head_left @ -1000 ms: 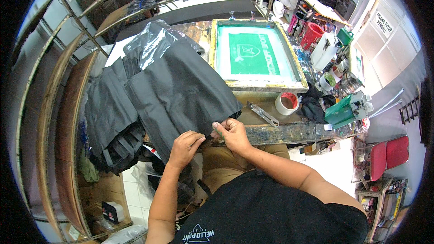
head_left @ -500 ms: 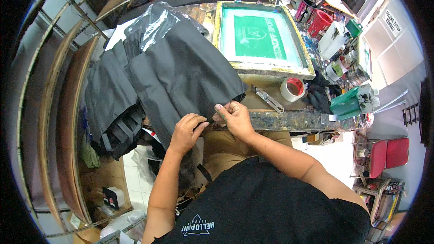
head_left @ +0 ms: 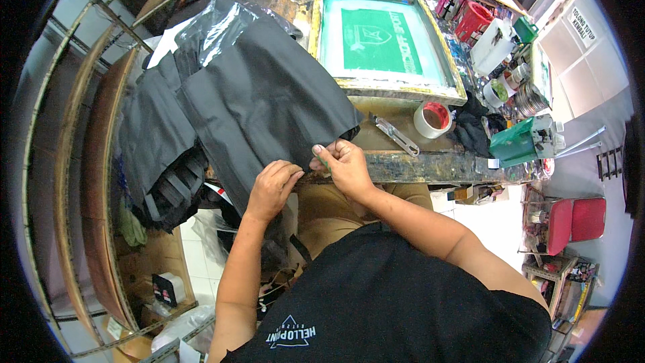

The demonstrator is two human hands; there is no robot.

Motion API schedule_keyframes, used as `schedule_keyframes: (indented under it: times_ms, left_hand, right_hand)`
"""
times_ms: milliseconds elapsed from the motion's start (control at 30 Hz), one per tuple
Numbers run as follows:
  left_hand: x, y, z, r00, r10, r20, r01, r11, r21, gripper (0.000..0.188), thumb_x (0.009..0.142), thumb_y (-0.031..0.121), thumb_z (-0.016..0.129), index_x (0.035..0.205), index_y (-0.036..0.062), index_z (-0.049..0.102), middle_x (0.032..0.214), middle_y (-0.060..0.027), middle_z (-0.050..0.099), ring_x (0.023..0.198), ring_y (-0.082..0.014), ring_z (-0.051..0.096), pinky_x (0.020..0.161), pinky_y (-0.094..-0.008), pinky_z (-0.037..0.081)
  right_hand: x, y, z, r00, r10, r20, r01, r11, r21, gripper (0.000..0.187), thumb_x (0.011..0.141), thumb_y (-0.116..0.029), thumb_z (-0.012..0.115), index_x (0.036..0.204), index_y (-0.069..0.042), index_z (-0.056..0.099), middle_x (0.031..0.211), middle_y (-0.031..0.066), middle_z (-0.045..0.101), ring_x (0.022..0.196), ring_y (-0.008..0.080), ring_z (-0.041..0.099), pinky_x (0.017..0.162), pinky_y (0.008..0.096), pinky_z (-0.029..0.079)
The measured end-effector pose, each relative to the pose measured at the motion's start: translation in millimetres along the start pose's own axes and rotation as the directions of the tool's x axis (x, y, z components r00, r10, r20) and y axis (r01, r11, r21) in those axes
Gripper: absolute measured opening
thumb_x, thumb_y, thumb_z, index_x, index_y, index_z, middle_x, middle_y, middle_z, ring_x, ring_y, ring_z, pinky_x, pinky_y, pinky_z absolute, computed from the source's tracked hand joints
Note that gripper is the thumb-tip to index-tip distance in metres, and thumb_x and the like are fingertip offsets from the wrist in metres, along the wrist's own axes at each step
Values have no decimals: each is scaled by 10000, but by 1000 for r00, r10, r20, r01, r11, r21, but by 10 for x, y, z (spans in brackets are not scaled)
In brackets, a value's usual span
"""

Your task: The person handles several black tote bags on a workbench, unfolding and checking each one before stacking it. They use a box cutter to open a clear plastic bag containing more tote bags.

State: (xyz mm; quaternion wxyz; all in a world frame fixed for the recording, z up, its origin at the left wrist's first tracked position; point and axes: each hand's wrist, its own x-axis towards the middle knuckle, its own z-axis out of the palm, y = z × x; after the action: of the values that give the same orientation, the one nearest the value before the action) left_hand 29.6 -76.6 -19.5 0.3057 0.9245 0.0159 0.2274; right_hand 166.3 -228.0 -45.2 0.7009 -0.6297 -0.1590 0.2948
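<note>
A large piece of black fabric (head_left: 262,94) drapes over the near left of the worktable and hangs past its front edge. At its near lower edge, the fingers of my left hand (head_left: 271,190) are bent and pressed together on the cloth. Just to the right, my right hand (head_left: 347,169) pinches the fabric's corner between thumb and fingers; a small green mark shows by the thumb. The two hands are close together, and their fingertips partly hide the edge. More black fabric bags (head_left: 158,141) with strap-like strips lie to the left, and clear plastic (head_left: 225,23) covers the pile's far end.
A framed printing screen (head_left: 383,44) with a green stencil lies beyond my hands. Nearer are a box cutter (head_left: 395,136) and a tape roll (head_left: 433,119). A green container (head_left: 521,141) and several pots crowd the right side. Wooden rack shelves (head_left: 111,181) stand at left.
The view has tilted slightly, so the table and hands sit a little differently in it. Both hands stay at the fabric's near edge, with only slight finger movement.
</note>
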Motion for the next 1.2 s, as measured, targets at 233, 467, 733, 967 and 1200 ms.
schedule_keyframes:
  times_ms: [233,467,733,967,1200]
  left_hand:
    - [-52,-33,45,992,-122,-9,121,989,-84,92,994,66,645,1017,-19,620,991,-185,645,940,-379,638,868,-438,519]
    - [81,81,-205,971,-230,-70,214,960,-180,113,1035,74,588,1001,-35,587,978,-183,626,914,-351,623,863,-400,503]
    - [295,305,-541,963,-187,-193,186,982,-20,97,1020,74,592,1002,-20,601,1078,-188,622,1007,-371,600,938,-438,480]
    - [379,491,-556,983,-107,-152,132,978,164,122,1002,110,596,1003,-12,606,1317,-233,623,1237,-424,577,1121,-527,423]
    - [312,406,-401,977,-132,-168,160,973,169,119,1017,128,581,1010,10,588,1402,-246,610,1331,-439,551,1204,-589,347]
  right_hand:
    - [-25,-2,9,998,-50,31,51,998,-27,273,998,-217,774,947,9,630,834,114,756,733,137,711,694,288,578]
    - [-109,-195,26,991,-43,126,95,894,-437,298,991,-247,769,1032,22,648,883,148,746,731,134,674,707,320,555]
    - [-300,-445,192,621,-540,568,776,524,-350,219,989,-181,607,1025,22,679,1173,232,628,1163,368,615,1006,447,508]
    - [403,-499,611,680,217,700,605,375,-703,281,963,-138,535,1110,8,724,1316,279,633,1313,406,556,1119,530,416]
    - [980,-314,1017,729,0,685,628,398,-668,275,956,-144,546,1090,8,732,1290,287,647,1280,408,582,1090,529,440]
